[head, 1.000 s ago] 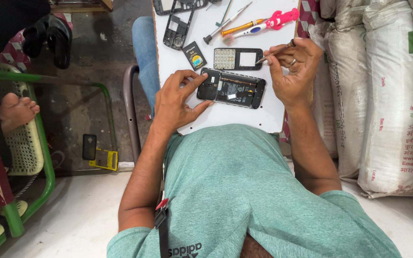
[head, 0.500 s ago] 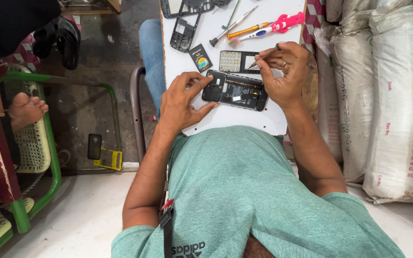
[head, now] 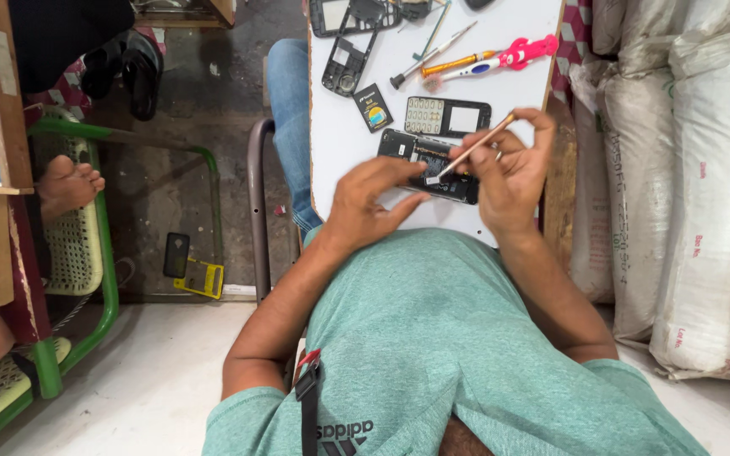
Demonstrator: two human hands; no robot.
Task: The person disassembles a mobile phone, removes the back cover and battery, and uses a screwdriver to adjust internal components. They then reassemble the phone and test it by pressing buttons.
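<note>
An opened black phone body [head: 420, 156] lies on the white board [head: 500, 93] across my lap. My left hand [head: 372, 203] rests on its near edge, fingers pressing it down. My right hand [head: 510, 173] grips a thin brush-like tool [head: 471, 150] whose tip touches the phone's inside. Just beyond lies a black keypad frame [head: 448, 116].
Farther on the board lie a small battery [head: 373, 107], black phone covers [head: 346, 63], screwdrivers [head: 433, 52] and a pink-handled toothbrush [head: 509, 57]. White sacks [head: 686, 186] stack on the right. A green chair [head: 78, 245] and another person's bare foot [head: 69, 184] sit left. A phone [head: 177, 255] lies on the floor.
My right hand has lifted and turned, swinging the thin tool so its tip comes down onto the open phone. My left hand has slid right along the phone's near edge.
</note>
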